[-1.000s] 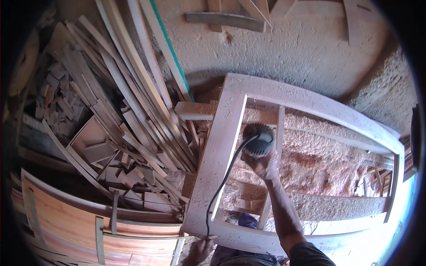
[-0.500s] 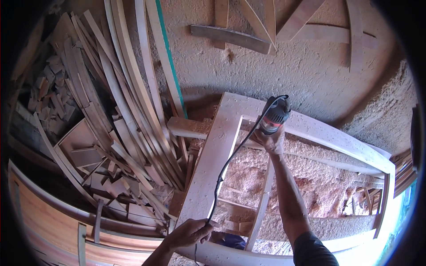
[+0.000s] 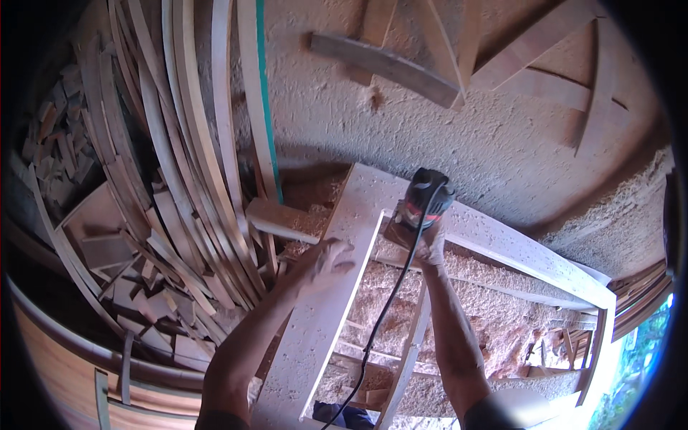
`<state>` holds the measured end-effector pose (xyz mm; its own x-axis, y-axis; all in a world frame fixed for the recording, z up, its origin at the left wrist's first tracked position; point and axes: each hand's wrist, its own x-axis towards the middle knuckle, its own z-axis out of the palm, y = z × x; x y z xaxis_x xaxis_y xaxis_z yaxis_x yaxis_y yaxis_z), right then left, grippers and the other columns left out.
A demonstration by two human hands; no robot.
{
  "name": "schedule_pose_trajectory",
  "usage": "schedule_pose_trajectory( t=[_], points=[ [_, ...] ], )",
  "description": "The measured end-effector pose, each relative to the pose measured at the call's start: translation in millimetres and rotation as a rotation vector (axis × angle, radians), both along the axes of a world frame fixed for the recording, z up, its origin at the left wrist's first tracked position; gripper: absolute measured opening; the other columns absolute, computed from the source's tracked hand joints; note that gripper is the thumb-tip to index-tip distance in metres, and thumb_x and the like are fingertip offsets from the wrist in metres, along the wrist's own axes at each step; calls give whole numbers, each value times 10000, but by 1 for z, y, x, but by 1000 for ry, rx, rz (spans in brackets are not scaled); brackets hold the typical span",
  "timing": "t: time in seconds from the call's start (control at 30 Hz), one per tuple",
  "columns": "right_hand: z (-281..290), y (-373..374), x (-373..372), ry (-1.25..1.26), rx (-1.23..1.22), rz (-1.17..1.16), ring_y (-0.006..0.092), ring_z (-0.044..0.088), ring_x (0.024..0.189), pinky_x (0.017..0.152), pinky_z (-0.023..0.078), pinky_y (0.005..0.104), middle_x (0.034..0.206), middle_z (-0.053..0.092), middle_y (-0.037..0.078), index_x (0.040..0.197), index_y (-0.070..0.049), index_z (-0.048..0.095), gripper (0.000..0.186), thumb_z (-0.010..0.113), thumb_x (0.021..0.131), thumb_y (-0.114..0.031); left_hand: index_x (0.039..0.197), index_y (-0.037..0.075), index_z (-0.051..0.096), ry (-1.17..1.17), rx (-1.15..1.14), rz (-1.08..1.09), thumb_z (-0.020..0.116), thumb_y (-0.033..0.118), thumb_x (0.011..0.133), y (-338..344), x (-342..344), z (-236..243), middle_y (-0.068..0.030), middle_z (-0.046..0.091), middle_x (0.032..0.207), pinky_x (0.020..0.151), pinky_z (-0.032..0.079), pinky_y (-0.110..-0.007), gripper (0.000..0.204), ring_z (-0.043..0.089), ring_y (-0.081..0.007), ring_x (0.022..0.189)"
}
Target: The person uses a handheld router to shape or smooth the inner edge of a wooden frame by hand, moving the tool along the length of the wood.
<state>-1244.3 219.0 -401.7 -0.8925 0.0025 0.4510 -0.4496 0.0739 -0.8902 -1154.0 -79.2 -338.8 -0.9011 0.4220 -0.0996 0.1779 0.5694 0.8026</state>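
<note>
A black and red trim router (image 3: 426,196) stands at the inner corner of a pale wooden frame (image 3: 304,344). My right hand (image 3: 432,244) is wrapped round its lower body, and the base is partly hidden. From the tool a black power cord (image 3: 387,309) runs down across the frame's opening to the lower edge. My left hand (image 3: 330,262) is over the frame's left board with its fingers stretched out and nothing in them. Whether it presses on the wood I cannot tell.
Long wooden strips (image 3: 190,122) lean at the left beside a heap of offcuts (image 3: 154,304). Wood shavings (image 3: 473,315) lie beneath the frame. A rough wall (image 3: 322,107) with boards (image 3: 387,68) against it rises behind. Dark blue cloth (image 3: 344,416) shows at the bottom.
My left hand has let go of the cord and moved up over the left board. The router has shifted slightly left and down in view; the cord now hangs loose.
</note>
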Motion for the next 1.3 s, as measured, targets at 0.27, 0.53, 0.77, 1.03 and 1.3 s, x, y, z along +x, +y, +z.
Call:
schedule_pose_trajectory(
  t=[0.27,0.53,0.77,1.03,1.3],
  points=[
    [9,7,10,-57,4,-28,182,657,1002,870,549,333,1184,677,51,1370,-77,516,729,904,763,-183,1358,22,614,-965,777,-368,298,654,1099,12,222,-54,-162,670,1314,1102,470,-438,754,624,-264,1232],
    [3,11,36,-128,41,-6,180,664,1005,873,555,333,1182,681,48,1367,-76,519,733,910,755,-179,1190,-15,667,-809,652,-168,444,364,1158,-14,266,1,-33,651,769,693,514,-323,441,624,-138,671],
    [2,9,26,-144,61,-1,179,670,1009,876,561,334,1180,684,45,1364,-76,522,737,916,749,-175,1395,55,651,-596,352,-501,444,372,1142,-19,183,-6,-185,726,1293,1023,548,-440,455,703,-293,1162],
    [-1,-15,-1,-134,58,51,177,677,1012,879,567,335,1178,688,42,1361,-75,525,742,922,742,-171,1571,93,436,201,171,-63,829,346,889,10,-58,-41,-126,435,1631,1253,377,-490,827,389,-351,1522],
    [-9,-3,13,-209,70,50,175,684,1016,882,574,336,1176,692,39,1358,-74,528,746,928,735,-166,1490,161,542,467,-560,-245,926,572,626,47,-122,-8,1,616,1449,1188,386,-537,1031,507,-307,1404]
  ],
)
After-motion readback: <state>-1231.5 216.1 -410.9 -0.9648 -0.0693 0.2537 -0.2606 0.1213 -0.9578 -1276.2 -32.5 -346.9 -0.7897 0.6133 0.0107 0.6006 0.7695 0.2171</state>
